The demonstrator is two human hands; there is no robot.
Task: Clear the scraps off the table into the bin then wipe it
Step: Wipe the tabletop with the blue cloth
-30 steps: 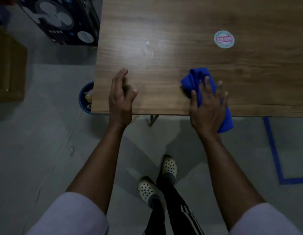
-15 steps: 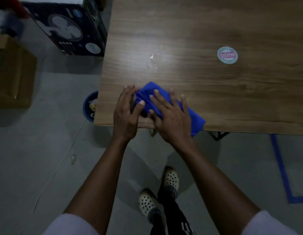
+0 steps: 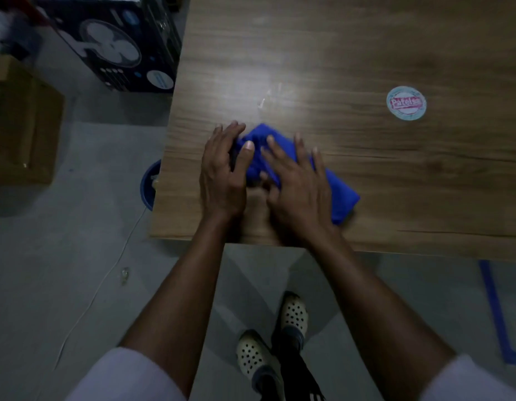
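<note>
- Now, right hand spread flat on the blue cloth, near the front edge of the bench.
- Left hand cupped against its left end, thumb on top.
- Risk: the bunched cloth may skip the pale smear beyond.

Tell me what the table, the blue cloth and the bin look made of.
Table: likely laminate or veneered board, going by the wood-grain pattern; satin finish, going by the soft glare.
Cloth: soft fabric, perhaps microfibre, matt; it bunches and folds.
Bin: probably plastic, with a smooth blue rim; mostly hidden by the table.
</note>
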